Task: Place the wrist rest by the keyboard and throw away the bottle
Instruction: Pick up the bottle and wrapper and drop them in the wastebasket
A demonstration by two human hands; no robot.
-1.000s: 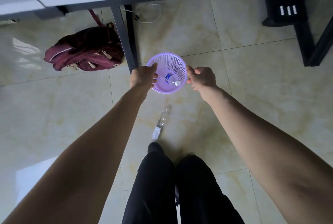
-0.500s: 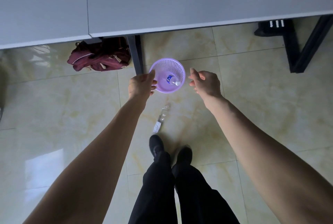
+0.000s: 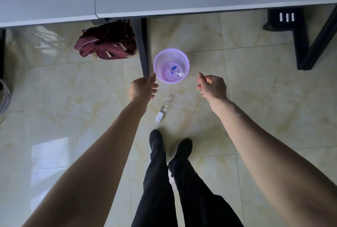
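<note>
Looking down through the head camera and finding both hands spread and empty: left hand [image 3: 143, 89] hanging with fingers loose, thumb reaching toward the near rim of the purple basket [image 3: 165, 54], contact or gap impossible to tell; right hand [image 3: 212, 86] hanging open on the other side, apart from the basket, gripping nothing. Seeing a capped bottle [image 3: 176, 71] lying inside the basket, just beyond and between the two hands, so probably counting that half of the job as done. Noticing a clear bottle [image 3: 164, 108] lying on the floor just below the hands, between them and the black shoes [image 3: 156, 138]. Risking a kick or a roll underfoot by stepping forward without looking, the clear plastic being hard to pick out against the pale tiles. Risking a tipped basket too, looking light and standing free beside the desk leg [image 3: 143, 48], by catching the rim with the left thumb when pulling away. Not seeing wrist rest or keyboard anywhere near either hand; possibly leaving that step undone.
</note>
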